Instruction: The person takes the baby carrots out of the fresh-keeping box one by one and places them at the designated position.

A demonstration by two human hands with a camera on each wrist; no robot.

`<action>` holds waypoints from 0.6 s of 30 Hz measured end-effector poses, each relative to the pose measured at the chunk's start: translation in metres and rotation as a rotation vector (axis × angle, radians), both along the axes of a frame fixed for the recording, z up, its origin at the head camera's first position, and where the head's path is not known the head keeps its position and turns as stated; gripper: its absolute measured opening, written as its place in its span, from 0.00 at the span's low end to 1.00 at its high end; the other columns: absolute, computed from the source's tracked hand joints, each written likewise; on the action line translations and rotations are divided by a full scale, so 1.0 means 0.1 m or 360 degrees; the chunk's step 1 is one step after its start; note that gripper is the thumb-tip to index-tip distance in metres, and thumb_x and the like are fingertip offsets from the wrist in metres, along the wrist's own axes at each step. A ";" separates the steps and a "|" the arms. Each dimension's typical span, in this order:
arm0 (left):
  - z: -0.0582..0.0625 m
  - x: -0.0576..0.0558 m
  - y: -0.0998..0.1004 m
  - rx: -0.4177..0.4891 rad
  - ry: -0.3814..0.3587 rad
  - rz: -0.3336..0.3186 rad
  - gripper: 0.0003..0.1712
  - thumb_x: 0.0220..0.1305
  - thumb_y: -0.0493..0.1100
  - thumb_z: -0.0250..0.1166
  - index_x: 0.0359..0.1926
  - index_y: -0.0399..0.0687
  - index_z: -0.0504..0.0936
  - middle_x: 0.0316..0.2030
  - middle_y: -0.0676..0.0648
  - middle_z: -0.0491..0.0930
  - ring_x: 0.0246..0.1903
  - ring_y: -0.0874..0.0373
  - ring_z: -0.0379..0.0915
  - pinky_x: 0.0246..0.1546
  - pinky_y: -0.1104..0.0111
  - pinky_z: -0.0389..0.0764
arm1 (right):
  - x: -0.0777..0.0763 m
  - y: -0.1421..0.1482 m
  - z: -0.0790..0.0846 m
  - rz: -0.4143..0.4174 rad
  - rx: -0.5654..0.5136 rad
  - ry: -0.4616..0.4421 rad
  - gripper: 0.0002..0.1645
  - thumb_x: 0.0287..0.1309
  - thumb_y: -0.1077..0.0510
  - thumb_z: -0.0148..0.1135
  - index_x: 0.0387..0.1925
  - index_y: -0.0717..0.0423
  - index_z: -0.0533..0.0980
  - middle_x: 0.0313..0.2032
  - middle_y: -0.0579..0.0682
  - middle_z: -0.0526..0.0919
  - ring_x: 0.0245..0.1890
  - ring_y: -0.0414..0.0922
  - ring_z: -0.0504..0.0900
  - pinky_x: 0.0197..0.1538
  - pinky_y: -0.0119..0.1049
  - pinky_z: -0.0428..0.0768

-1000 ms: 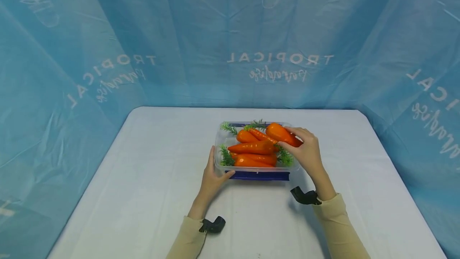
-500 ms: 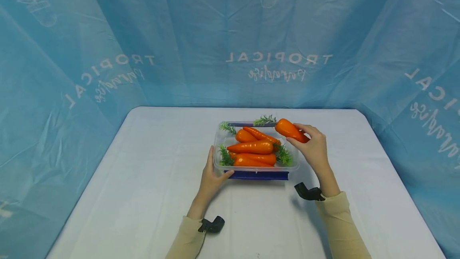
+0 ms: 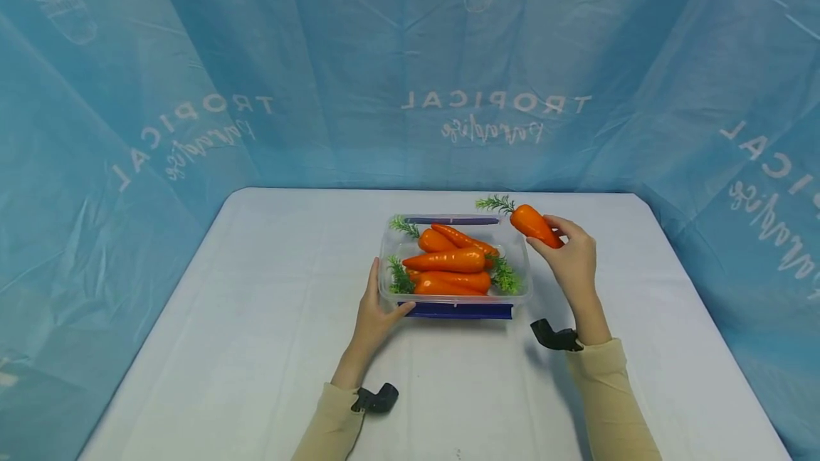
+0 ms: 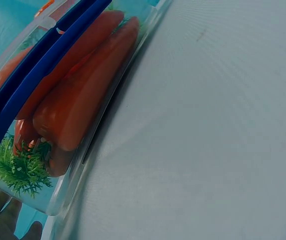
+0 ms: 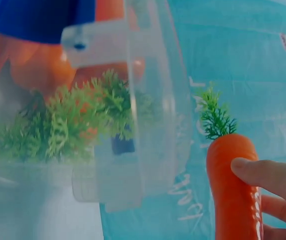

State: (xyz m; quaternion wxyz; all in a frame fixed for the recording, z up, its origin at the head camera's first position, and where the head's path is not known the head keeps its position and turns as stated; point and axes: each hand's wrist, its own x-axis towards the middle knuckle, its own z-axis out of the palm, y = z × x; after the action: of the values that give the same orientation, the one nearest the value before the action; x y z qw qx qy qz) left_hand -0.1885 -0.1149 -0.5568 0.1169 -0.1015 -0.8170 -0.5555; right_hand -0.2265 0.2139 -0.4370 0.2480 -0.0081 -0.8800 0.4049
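My right hand (image 3: 572,258) pinches an orange carrot (image 3: 536,225) between thumb and fingers. The carrot is in the air beyond the box's back right corner, its green leafy top pointing to the left. In the right wrist view the thumb presses on the carrot (image 5: 233,185) near its leafy end. A clear plastic box (image 3: 519,269) with blue latches contains several more carrots (image 3: 446,261) with green tops. My left hand (image 3: 374,315) holds the box at its front left corner, thumb at the front by the blue latch (image 4: 42,75), fingers along the left side and partly hidden.
The box stands on a white-covered table (image 3: 269,304), toward the back. Blue printed curtains (image 3: 359,134) hang behind the table and at both sides. Black wrist cameras (image 3: 376,399) are strapped to both forearms.
My right hand has lifted the carrot off the others in the box and carried it up and to the right, past the rim. The left hand has stayed on the box.
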 end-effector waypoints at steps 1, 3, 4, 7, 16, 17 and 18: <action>0.00 0.00 0.00 0.0000 -0.0012 0.0000 0.62 0.51 0.57 0.72 0.76 0.53 0.40 0.73 0.36 0.52 0.70 0.38 0.52 0.68 0.43 0.57 | 0.00 0.01 0.00 -0.0018 0.0005 -0.0008 0.26 0.47 0.60 0.73 0.50 0.65 0.79 0.45 0.64 0.83 0.40 0.55 0.78 0.40 0.32 0.78; 0.01 0.00 -0.01 0.0011 -0.0043 -0.0010 0.62 0.52 0.55 0.72 0.76 0.52 0.40 0.73 0.37 0.51 0.71 0.39 0.51 0.69 0.44 0.56 | -0.01 0.03 -0.01 -0.0045 0.0003 -0.0019 0.26 0.48 0.60 0.73 0.50 0.66 0.79 0.45 0.64 0.83 0.40 0.56 0.78 0.41 0.42 0.79; 0.02 0.00 -0.01 0.0035 -0.0072 -0.0018 0.62 0.51 0.53 0.73 0.76 0.53 0.40 0.74 0.38 0.50 0.71 0.40 0.50 0.70 0.44 0.54 | -0.02 0.04 -0.02 -0.0055 0.0000 -0.0023 0.26 0.47 0.60 0.73 0.50 0.66 0.79 0.45 0.64 0.83 0.40 0.56 0.78 0.41 0.45 0.79; 0.04 0.00 -0.01 0.0046 -0.0115 -0.0028 0.62 0.51 0.48 0.73 0.76 0.52 0.39 0.74 0.40 0.49 0.72 0.43 0.48 0.71 0.47 0.52 | -0.04 0.06 -0.03 -0.0079 -0.0005 -0.0027 0.26 0.48 0.60 0.73 0.50 0.66 0.79 0.45 0.65 0.83 0.40 0.57 0.78 0.41 0.48 0.79; 0.04 -0.01 -0.01 0.0042 -0.0143 -0.0026 0.62 0.51 0.48 0.74 0.76 0.52 0.40 0.74 0.41 0.48 0.73 0.44 0.47 0.72 0.48 0.51 | -0.07 0.12 -0.13 -0.0174 -0.0038 -0.0160 0.27 0.51 0.58 0.71 0.52 0.65 0.77 0.45 0.66 0.82 0.42 0.59 0.78 0.46 0.52 0.79; 0.04 0.00 -0.01 0.0041 -0.0144 -0.0024 0.62 0.51 0.49 0.74 0.76 0.52 0.40 0.74 0.41 0.48 0.73 0.44 0.47 0.72 0.48 0.51 | -0.08 0.13 -0.14 -0.0188 -0.0038 -0.0182 0.27 0.51 0.57 0.71 0.52 0.65 0.77 0.45 0.66 0.82 0.42 0.59 0.77 0.46 0.52 0.79; 0.04 0.00 -0.01 0.0042 -0.0140 -0.0026 0.62 0.51 0.50 0.74 0.76 0.50 0.40 0.74 0.40 0.48 0.73 0.43 0.47 0.72 0.47 0.51 | -0.08 0.13 -0.16 -0.0200 -0.0035 -0.0205 0.27 0.52 0.57 0.71 0.53 0.65 0.77 0.45 0.67 0.82 0.42 0.60 0.77 0.47 0.53 0.79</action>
State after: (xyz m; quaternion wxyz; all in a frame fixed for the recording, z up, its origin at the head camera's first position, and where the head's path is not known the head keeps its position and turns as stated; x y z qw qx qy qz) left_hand -0.1888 -0.1154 -0.5530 0.0778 -0.0822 -0.8130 -0.5711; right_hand -0.2342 0.2272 -0.4527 0.2157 -0.0919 -0.8874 0.3970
